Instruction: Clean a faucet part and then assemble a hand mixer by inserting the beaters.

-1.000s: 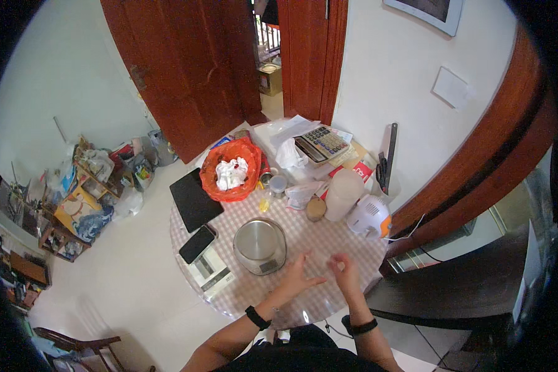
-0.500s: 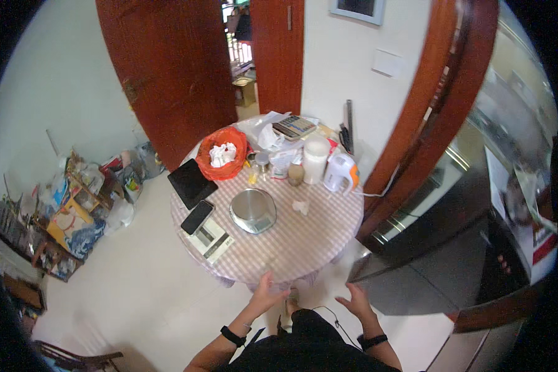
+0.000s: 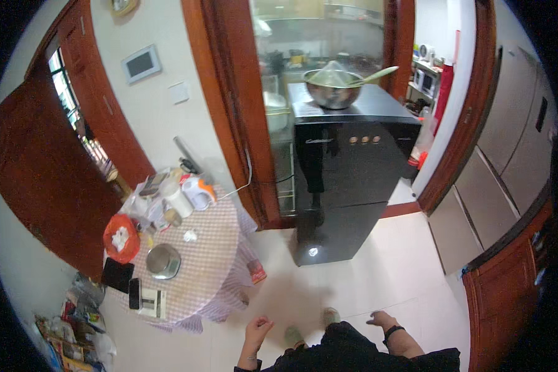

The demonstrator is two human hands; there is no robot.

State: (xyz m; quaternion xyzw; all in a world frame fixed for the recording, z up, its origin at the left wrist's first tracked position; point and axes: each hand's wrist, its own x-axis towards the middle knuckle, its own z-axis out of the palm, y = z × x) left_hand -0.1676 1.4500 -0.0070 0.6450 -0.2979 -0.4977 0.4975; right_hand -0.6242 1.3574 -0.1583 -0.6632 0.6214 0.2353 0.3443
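Left hand: the left hand [image 3: 258,328] is low in the view, fingers curled in loosely, holding nothing, above the pale floor [image 3: 366,279].
Right hand: the right hand [image 3: 378,320] is also empty, fingers bent and hanging down, with a dark band on the wrist behind it.
Nearest thing: the round tabletop [image 3: 208,248] with a checked cloth stands to the left of the left hand, well apart from it.
On the tabletop: a steel bowl [image 3: 163,261] near the front edge, an orange bag [image 3: 121,238] to its left, a black tablet [image 3: 117,274] and a phone [image 3: 134,293] at the rim, and white containers at the back.
Farther away: a black cabinet [image 3: 344,180] stands in the doorway and carries a big metal bowl [image 3: 332,87] with a spoon in it.
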